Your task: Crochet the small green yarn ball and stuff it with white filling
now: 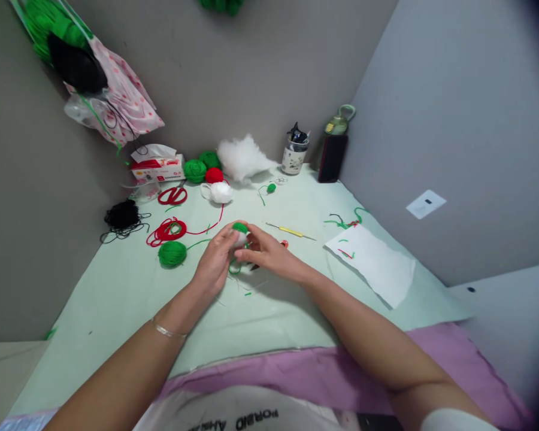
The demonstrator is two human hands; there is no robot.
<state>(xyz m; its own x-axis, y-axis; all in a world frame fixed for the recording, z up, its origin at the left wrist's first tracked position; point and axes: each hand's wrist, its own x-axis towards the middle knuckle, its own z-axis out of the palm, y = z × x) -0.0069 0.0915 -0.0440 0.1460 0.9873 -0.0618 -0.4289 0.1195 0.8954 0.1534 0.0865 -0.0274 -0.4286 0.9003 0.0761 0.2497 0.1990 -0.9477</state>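
In front of me, between both hands, is a small green crocheted piece (pixel 240 227) with white stuffing (pixel 239 239) at its near side. My left hand (pixel 213 260) is wrapped round it, the thumb against the white part. The fingers of my right hand (pixel 272 251) curl in at its right edge; their tips are partly hidden. A green strand hangs below the piece, and green yarn leads left to a green yarn ball (pixel 172 254). Under my right hand, a dark pointed tip and an orange-red handle (pixel 284 244) show in part.
A yellow-handled crochet hook (pixel 291 231) lies beyond my right hand. Red-handled scissors (pixel 172 196), coiled red yarn (pixel 167 231) and black yarn (pixel 122 214) are at left. Fluffy white stuffing (pixel 244 157) and a pen cup (pixel 294 157) stand behind; white paper (pixel 372 263) lies right.
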